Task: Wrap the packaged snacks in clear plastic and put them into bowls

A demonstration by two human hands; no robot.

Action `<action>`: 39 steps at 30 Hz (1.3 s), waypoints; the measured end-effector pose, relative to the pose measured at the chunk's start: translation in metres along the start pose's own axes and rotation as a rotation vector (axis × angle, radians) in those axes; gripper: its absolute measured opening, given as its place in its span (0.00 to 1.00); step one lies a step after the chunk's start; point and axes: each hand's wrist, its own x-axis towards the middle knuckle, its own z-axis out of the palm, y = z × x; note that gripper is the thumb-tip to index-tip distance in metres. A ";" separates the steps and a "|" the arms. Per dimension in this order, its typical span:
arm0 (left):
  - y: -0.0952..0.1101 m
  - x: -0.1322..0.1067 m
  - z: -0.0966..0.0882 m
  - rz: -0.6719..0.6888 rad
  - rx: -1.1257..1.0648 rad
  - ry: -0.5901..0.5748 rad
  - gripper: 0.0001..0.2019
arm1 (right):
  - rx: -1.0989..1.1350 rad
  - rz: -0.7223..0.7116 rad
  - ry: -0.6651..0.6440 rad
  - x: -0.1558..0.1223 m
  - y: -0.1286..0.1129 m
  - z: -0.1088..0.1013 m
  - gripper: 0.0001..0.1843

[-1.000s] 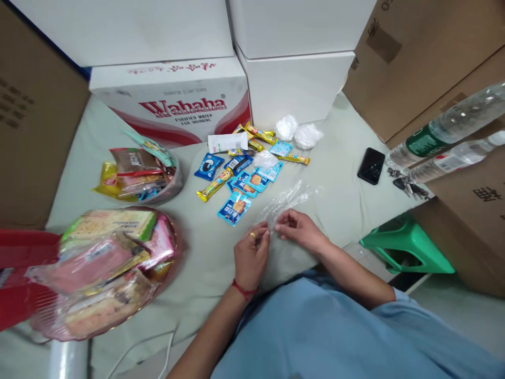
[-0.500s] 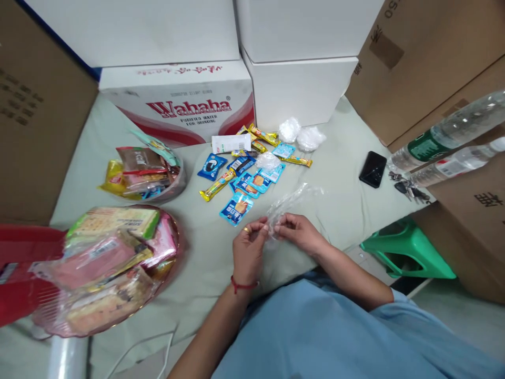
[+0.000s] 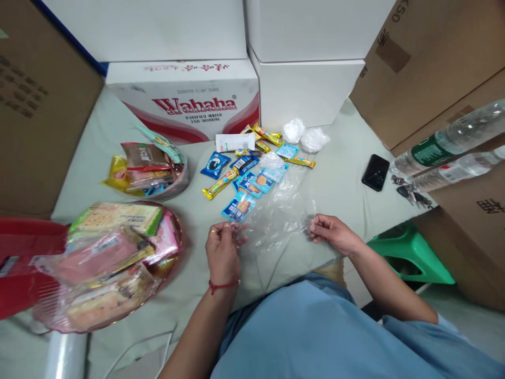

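Observation:
A clear plastic bag [image 3: 276,221] is stretched out flat between my two hands, low over the table. My left hand [image 3: 224,250] pinches its left edge, and my right hand [image 3: 331,231] pinches the right edge. Just beyond the bag lie several blue snack packets [image 3: 239,205], a yellow snack bar [image 3: 221,183] and a dark blue round-print packet [image 3: 215,165]. A white wrapped bar [image 3: 235,142] rests behind them. Crumpled clear plastic balls [image 3: 293,130] sit at the back, one of them on the packets.
On the left stand a clear bowl of snacks [image 3: 183,181] and a pink ribbed tray [image 3: 132,316] loaded with packaged food. A Wahaha carton [image 3: 185,105] backs the table. Right of me are a black phone [image 3: 375,172], keys [image 3: 412,195], water bottles [image 3: 430,150] and a green stool [image 3: 414,258].
My hands have moved apart, the left one leftward and the right one rightward. The bunched plastic bag between them is now spread wide.

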 end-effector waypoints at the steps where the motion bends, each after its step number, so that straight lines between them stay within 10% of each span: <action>1: -0.003 0.000 -0.005 0.014 0.036 0.006 0.15 | -0.024 0.018 -0.001 -0.003 0.001 -0.006 0.25; 8: -0.014 -0.014 -0.049 0.204 0.648 -0.112 0.18 | -0.258 0.064 -0.034 -0.022 -0.003 -0.044 0.24; 14: -0.010 -0.027 -0.059 0.971 1.109 -0.107 0.16 | -0.968 -0.200 0.203 -0.024 -0.039 -0.075 0.14; 18: -0.008 -0.016 -0.045 1.273 1.103 -0.482 0.21 | -1.135 -0.547 0.276 -0.013 -0.061 -0.044 0.15; 21: -0.010 0.002 -0.030 1.188 1.103 -0.708 0.19 | -1.244 -0.712 -0.146 -0.003 -0.051 -0.008 0.21; 24: -0.018 0.012 -0.024 1.074 1.184 -0.668 0.18 | -1.436 -0.679 -0.316 -0.005 -0.024 0.008 0.15; 29: -0.035 -0.007 -0.040 1.028 1.311 -0.551 0.25 | -1.473 -0.568 -0.219 -0.045 0.005 -0.024 0.16; 35: -0.039 -0.026 -0.056 0.944 1.146 -0.514 0.25 | -1.332 -0.318 0.149 -0.079 -0.025 -0.083 0.19; 39: -0.024 -0.020 -0.056 0.874 0.949 -0.423 0.15 | -1.230 -0.558 0.091 -0.052 -0.050 -0.041 0.16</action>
